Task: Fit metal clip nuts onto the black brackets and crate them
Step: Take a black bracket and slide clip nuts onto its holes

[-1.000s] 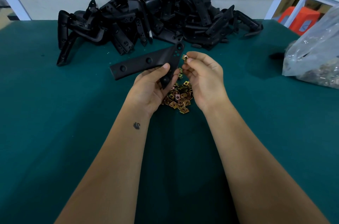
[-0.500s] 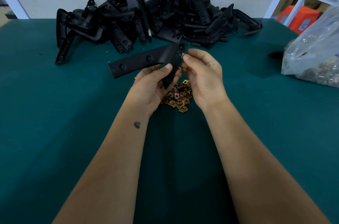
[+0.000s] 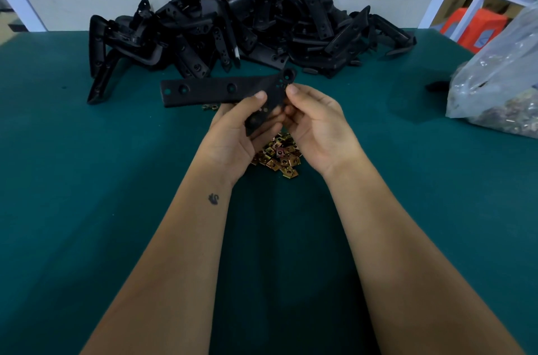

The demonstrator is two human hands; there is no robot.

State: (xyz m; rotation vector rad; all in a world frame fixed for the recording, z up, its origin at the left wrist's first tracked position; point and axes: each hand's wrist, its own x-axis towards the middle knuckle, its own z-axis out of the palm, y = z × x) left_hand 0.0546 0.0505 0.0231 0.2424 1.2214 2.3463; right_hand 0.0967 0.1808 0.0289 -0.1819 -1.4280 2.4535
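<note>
My left hand (image 3: 233,133) grips the bracket (image 3: 221,91) w/ long axis running left, right hand (image 3: 317,124) fingertips pinching its corner end (clip nut hidden, can't tell).

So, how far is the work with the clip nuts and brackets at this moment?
Nothing visibly finished: no crate or fitted bracket shows. In hand: the left hand grips one black bracket while the right hand pinches at its angled end; whether a nut sits there is hidden. Left: the big bracket pile, the loose clip nuts on the green table, and crating.
</note>
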